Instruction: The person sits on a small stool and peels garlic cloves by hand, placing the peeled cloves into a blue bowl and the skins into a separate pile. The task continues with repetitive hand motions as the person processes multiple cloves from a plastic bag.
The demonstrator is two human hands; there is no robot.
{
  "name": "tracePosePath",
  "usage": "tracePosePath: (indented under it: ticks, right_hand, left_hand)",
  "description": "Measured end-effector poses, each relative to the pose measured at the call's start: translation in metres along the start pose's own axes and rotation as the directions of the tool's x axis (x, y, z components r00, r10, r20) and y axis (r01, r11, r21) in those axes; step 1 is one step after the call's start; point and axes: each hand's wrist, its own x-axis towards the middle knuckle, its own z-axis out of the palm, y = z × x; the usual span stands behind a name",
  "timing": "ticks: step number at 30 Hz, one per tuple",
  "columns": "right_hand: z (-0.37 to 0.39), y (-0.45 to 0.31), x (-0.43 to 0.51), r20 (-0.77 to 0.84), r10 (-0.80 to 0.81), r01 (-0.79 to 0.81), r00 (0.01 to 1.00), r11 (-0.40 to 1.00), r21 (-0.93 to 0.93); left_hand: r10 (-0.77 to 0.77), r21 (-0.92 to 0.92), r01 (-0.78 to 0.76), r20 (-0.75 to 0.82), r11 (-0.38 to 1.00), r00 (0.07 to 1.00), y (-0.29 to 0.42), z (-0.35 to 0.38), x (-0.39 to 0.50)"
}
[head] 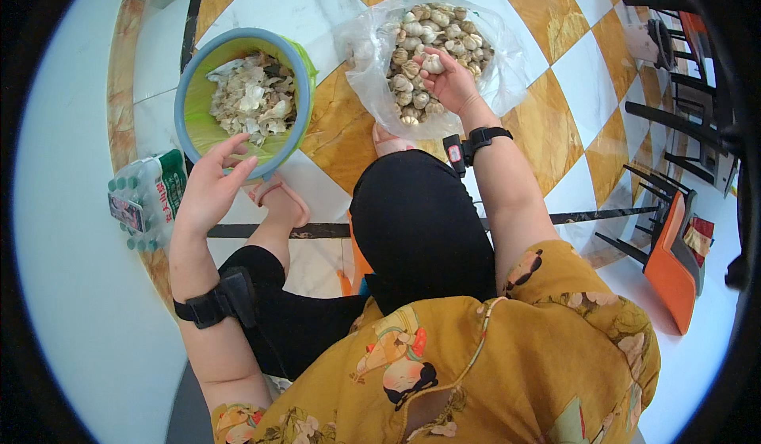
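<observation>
My right hand (452, 84) holds a pale garlic bulb (433, 64) in its fingers. Below it lies a clear plastic bag (511, 81), spread wide and full of garlic bulbs (410, 96). My left hand (217, 182) hovers at the near rim of a blue-grey bin (180, 102), fingers bent and apart, with nothing visible in them. A yellow-green liner (199, 117) covers the bin's inside. Papery garlic skins (255, 102) and darker scraps are heaped in it.
Bottled water in a plastic-wrapped pack (151, 206) stands left of my left hand, a phone-like item (126, 214) on top. My knee (422, 206) and sandalled foot (276, 197) are close by. Orange chairs (672, 265) stand at the right on the tiled floor (285, 4).
</observation>
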Motion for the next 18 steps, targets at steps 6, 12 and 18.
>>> tracePosePath:
  ticks: [6,12,18]
  right_hand:
    - [-0.033,-0.004,0.01,-0.512,-0.221,-0.02,0.83,0.906,-0.423]
    - [-0.076,0.014,0.018,-0.298,-0.633,0.081,0.714,0.499,-0.863]
    - [-0.058,0.07,-0.002,-0.32,-0.248,-0.34,0.914,-0.042,-0.939]
  left_hand:
    - [-0.021,-0.027,0.021,0.011,0.999,1.0,0.0,0.004,0.002]
    - [-0.079,0.036,0.078,0.038,0.996,0.996,0.0,0.008,0.009]
    - [-0.071,0.043,0.069,0.04,0.997,0.997,0.005,0.013,0.014]
